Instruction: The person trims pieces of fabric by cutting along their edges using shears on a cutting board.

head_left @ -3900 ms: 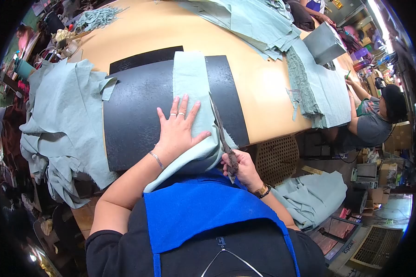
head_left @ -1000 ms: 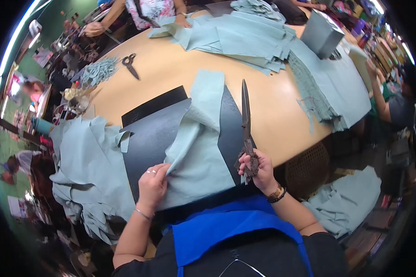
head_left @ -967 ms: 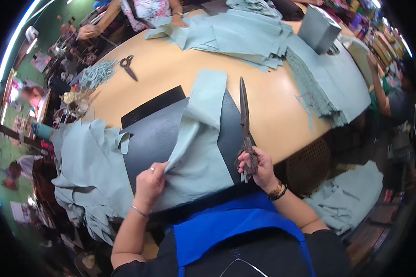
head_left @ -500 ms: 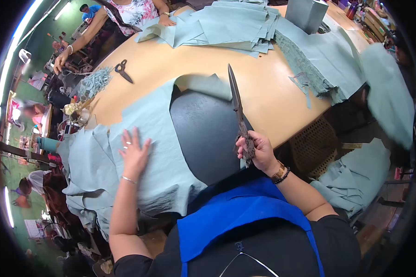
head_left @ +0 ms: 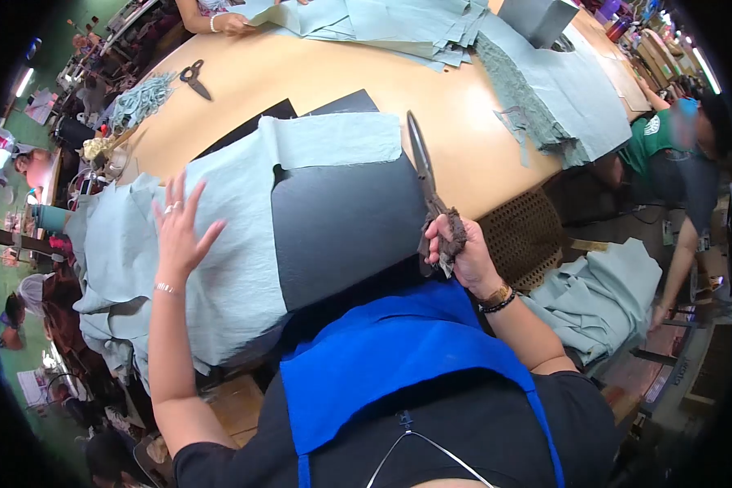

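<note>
My right hand (head_left: 455, 248) is closed around the wrapped handles of large dark scissors (head_left: 423, 159), whose blades point away from me. With fingers spread, my left hand (head_left: 180, 224) is over the pale blue-green leather sheet (head_left: 234, 228); I cannot tell whether it touches. A smooth dark panel (head_left: 350, 224) lies beside that sheet, between my hands. Across the panel's far edge runs a pale strip (head_left: 337, 140), and dark corners stick out beyond it. More pale leather (head_left: 126, 232) hangs in folds at the table's left edge.
Smaller scissors (head_left: 193, 80) and a heap of pale scraps (head_left: 142, 99) lie far left on the table (head_left: 260, 69). Stacked sheets (head_left: 537, 98) and a grey metal block (head_left: 537, 20) stand at the back right. Another person's hand (head_left: 232, 23) touches sheets across the table.
My left hand has moved left, fingers still spread. The dark panel lies flatter and squarer, with the pale strip laid straight across its far edge. A co-worker in green now shows at right.
</note>
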Action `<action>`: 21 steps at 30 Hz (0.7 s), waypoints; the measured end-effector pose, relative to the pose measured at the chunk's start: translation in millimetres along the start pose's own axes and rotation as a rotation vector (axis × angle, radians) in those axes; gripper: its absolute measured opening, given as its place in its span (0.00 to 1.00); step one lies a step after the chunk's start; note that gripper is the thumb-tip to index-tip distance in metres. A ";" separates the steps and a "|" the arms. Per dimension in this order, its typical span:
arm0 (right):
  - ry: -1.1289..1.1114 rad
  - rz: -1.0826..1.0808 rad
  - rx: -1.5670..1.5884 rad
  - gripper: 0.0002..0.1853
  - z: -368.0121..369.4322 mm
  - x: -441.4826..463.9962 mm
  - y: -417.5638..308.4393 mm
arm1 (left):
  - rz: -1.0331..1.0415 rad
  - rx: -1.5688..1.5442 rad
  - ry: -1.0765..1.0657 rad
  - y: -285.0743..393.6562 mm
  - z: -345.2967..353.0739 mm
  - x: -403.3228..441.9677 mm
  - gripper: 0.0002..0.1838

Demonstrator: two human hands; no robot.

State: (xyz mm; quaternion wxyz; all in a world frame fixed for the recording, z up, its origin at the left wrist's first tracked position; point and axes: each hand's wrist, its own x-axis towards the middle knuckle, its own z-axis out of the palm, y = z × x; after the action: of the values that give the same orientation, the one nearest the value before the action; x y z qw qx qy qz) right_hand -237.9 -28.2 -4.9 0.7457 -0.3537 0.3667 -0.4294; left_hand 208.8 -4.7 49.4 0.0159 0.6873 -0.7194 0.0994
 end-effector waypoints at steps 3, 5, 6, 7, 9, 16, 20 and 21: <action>0.014 0.071 -0.034 0.17 2.9 -4.1 3.8 | 0.249 -0.130 0.115 78.6 6.2 64.8 0.32; 0.012 0.105 -0.041 0.18 4.1 -6.9 7.0 | 0.419 -0.247 0.133 130.1 25.0 99.0 0.30; 0.016 0.124 -0.049 0.18 4.3 -10.4 7.1 | 0.462 -0.293 0.137 150.2 35.3 111.9 0.30; 0.020 0.138 -0.076 0.19 4.6 -16.1 5.0 | 0.441 -0.348 0.050 162.9 46.5 123.4 0.29; 0.005 0.189 -0.122 0.20 1.4 -31.1 -0.6 | 0.393 -0.457 -0.035 172.6 60.7 133.6 0.27; -0.059 0.299 -0.061 0.23 -11.4 -65.1 0.9 | 0.092 -0.677 0.065 176.2 69.9 108.4 0.17; -0.102 0.319 -0.052 0.23 -9.7 -49.7 5.5 | 0.097 -0.616 0.030 183.9 66.2 90.3 0.19; -0.112 0.322 -0.035 0.23 -8.7 -45.9 7.2 | 0.114 -0.573 0.030 184.3 66.3 87.4 0.20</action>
State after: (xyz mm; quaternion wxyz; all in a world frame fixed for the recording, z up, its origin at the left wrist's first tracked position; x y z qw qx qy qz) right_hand -259.2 14.0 -4.0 0.8178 -0.3266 0.3838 -0.2778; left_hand 28.8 -95.2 -23.9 0.2143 0.6116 -0.7554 -0.0967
